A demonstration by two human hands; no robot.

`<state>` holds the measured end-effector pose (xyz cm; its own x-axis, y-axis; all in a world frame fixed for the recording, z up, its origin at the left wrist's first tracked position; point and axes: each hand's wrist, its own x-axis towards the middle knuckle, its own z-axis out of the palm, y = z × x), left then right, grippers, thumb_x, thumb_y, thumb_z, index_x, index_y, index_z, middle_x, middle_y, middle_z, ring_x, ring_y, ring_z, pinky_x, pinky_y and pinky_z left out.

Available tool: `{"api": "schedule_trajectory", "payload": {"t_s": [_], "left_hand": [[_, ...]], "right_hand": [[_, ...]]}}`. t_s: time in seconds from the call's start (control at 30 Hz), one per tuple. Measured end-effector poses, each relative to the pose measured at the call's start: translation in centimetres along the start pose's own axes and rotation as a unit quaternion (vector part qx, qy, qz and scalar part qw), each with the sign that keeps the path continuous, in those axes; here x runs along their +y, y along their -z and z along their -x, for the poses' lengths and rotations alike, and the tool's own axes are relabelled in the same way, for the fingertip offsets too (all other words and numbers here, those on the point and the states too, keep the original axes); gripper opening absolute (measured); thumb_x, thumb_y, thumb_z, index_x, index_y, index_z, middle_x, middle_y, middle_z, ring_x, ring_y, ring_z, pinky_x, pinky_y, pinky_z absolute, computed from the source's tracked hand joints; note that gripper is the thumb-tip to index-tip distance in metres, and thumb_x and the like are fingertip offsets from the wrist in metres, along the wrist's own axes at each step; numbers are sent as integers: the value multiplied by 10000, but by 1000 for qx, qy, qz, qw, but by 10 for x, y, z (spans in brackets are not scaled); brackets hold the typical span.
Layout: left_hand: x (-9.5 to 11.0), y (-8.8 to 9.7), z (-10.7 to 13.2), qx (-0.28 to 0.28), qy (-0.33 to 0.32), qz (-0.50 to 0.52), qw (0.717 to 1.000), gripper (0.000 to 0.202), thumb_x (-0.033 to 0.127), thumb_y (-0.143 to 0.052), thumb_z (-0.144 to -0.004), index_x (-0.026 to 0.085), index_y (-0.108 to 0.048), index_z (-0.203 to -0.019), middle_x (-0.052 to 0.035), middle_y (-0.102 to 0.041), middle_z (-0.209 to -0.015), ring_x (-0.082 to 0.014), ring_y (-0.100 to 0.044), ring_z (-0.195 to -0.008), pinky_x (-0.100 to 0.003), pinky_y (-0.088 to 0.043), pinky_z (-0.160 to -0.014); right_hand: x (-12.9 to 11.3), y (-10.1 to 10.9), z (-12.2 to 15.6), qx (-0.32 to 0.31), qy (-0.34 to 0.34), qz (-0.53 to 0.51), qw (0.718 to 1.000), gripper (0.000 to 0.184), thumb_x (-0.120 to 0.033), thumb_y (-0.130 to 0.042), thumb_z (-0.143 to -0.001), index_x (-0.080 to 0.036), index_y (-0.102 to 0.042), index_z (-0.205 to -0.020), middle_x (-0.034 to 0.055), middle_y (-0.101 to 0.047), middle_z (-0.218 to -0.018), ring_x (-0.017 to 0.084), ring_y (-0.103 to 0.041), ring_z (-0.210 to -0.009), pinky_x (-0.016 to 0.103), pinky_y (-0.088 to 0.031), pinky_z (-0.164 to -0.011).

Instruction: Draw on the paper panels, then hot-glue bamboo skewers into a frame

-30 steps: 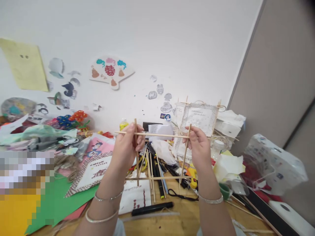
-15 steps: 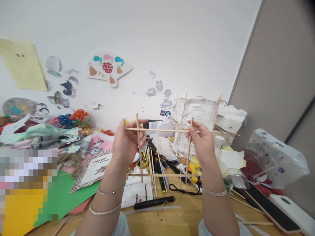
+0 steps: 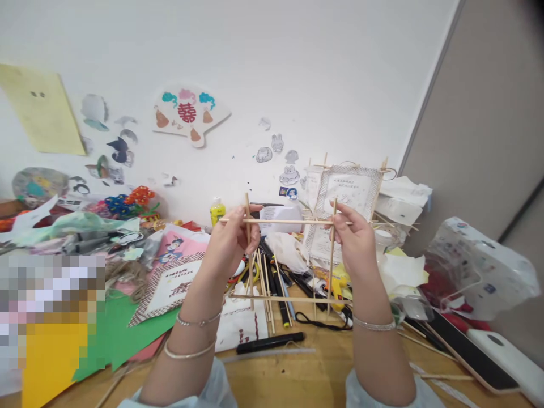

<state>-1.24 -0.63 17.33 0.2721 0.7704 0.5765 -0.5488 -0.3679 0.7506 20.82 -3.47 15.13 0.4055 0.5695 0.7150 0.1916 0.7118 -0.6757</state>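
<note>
Both hands hold up a four-sided frame of thin wooden sticks (image 3: 289, 221) above the table. My left hand (image 3: 238, 235) pinches its upper left corner, where the top stick crosses an upright one. At the upper right corner, my right hand (image 3: 352, 232) grips the other crossing, thumb and fingers closed around the sticks. The lower crossbar (image 3: 293, 298) hangs level across the two uprights. Whether the corners are tied or glued I cannot make out. Behind the frame lie loose sticks (image 3: 266, 277) and black markers (image 3: 278, 289).
A black marker (image 3: 271, 343) lies on the wooden table (image 3: 289, 379) in front. Left are green paper (image 3: 140, 334) and a diamond-shaped paper piece (image 3: 170, 289). A yellow bottle (image 3: 217, 211) and a finished stick-framed sheet (image 3: 346, 187) stand behind. A phone (image 3: 467, 351) lies right.
The view has shifted slightly, so hands and frame appear a little further right. My left hand has edged inward along the top stick, showing more of its left end.
</note>
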Motion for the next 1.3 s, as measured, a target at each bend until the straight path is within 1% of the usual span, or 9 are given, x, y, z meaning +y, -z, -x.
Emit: {"api": "schedule_trajectory", "payload": {"t_s": [0.2, 0.37, 0.6, 0.77, 0.87, 0.97, 1.13, 1.2, 1.3], "left_hand": [[-4, 3, -3, 1, 19, -4, 1000, 347, 446, -506, -849, 135, -632, -938, 59, -436, -466, -38, -325, -330, -182, -224, -358], [-8, 2, -3, -5, 42, -23, 999, 403, 474, -497, -848, 115, -637, -965, 56, -425, -495, -35, -313, -345, -181, -207, -354], [-12, 2, -4, 5, -31, 0, 1000, 332, 420, -539, -846, 192, -562, -1086, 53, -478, -580, -23, -307, -360, -154, -189, -331], [-15, 4, -5, -7, -47, -4, 999, 308, 389, -577, -828, 206, -576, -1076, 48, -476, -592, -33, -341, -390, -157, -211, -331], [-15, 5, -4, -9, -33, -17, 999, 282, 394, -567, -836, 203, -597, -1040, 56, -451, -552, -42, -355, -393, -166, -236, -345], [-16, 6, -4, -1, -19, -32, 999, 286, 429, -546, -842, 175, -630, -944, 60, -422, -498, -45, -359, -381, -169, -235, -354], [-17, 10, -6, -2, 4, -21, 1000, 309, 441, -541, -841, 152, -647, -872, 58, -413, -467, -39, -344, -361, -165, -209, -358], [-15, 7, -8, -2, 23, -10, 1000, 315, 445, -556, -828, 148, -650, -876, 58, -413, -462, -37, -329, -352, -161, -204, -351], [-10, 0, -9, -7, 47, 3, 999, 313, 454, -594, -795, 157, -657, -874, 68, -391, -439, -27, -293, -331, -150, -208, -335]], "right_hand": [[0, 1, 0, -47, 14, -29, 998, 412, -377, -624, -792, -289, -575, -1192, -40, -577, -677, 61, -383, -448, 215, -339, -432], [3, 5, 0, -64, 8, -30, 997, 434, -391, -635, -778, -265, -573, -1188, -39, -572, -646, 66, -392, -432, 224, -355, -431], [2, 8, 1, -62, -5, -55, 997, 363, -371, -664, -752, -241, -580, -1080, -57, -567, -620, 57, -400, -371, 206, -343, -387], [6, 5, 0, -28, 31, -57, 998, 314, -360, -643, -779, -244, -609, -1069, -67, -528, -587, 48, -404, -371, 193, -323, -381], [9, 3, 0, 3, 50, -50, 997, 278, -354, -627, -797, -242, -634, -1052, -65, -514, -575, 47, -398, -380, 198, -327, -389], [10, 2, 1, 11, 66, -41, 997, 280, -359, -622, -799, -244, -641, -1054, -52, -544, -616, 50, -408, -392, 206, -339, -391], [9, 7, 1, -62, 57, -34, 996, 398, -360, -613, -807, -277, -566, -1193, -43, -616, -633, 71, -446, -394, 223, -384, -399], [8, 7, 0, -79, 44, -34, 995, 366, -368, -615, -804, -270, -588, -1156, -39, -631, -624, 75, -456, -394, 223, -397, -401], [4, 5, 0, -71, 30, -46, 996, 313, -418, -618, -790, -248, -625, -1054, -42, -625, -587, 72, -451, -387, 208, -387, -387]]}}
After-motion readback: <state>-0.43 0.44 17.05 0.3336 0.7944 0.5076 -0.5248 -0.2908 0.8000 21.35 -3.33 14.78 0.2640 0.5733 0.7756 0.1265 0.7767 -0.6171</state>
